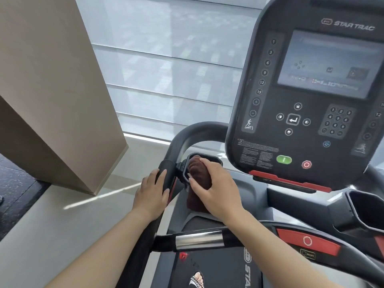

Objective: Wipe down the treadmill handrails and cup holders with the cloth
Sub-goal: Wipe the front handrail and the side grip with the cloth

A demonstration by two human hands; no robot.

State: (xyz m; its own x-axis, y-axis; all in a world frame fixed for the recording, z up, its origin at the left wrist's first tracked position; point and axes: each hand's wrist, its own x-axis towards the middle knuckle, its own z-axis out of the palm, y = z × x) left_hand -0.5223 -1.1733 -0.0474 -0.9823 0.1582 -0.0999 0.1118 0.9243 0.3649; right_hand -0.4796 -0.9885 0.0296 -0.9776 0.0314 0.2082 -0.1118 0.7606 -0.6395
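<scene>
**Cloth stuffed in the left cup holder, both hands busy**

Right hand (209, 190) is clamped around a dark brown cloth (197, 175), fingers curled over the top of it, and it's pressing the bunched-up cloth down into the left cup holder (204, 159). Part of the cloth sits inside the holder's rim and the rest hangs out below the hand. Left hand (150, 193) is wrapped around the left handrail (166, 171) just beside the cup holder, fingers lying over the black grip (thumb side is hidden, so can't say how tight).

Nearer the camera, a crossbar with a shiny metal sensor strip (199, 240) runs under the right forearm. The second cup holder (365, 208) is over on the right, well apart from the cloth. The console (307, 113) stands above it all with its screen (330, 61), a green button (284, 159) and a red stop button (306, 164). Off to the left there's a tan pillar (54, 96) and a window blind (170, 65) behind. A sandalled foot (197, 278) shows on the belt at the bottom.
</scene>
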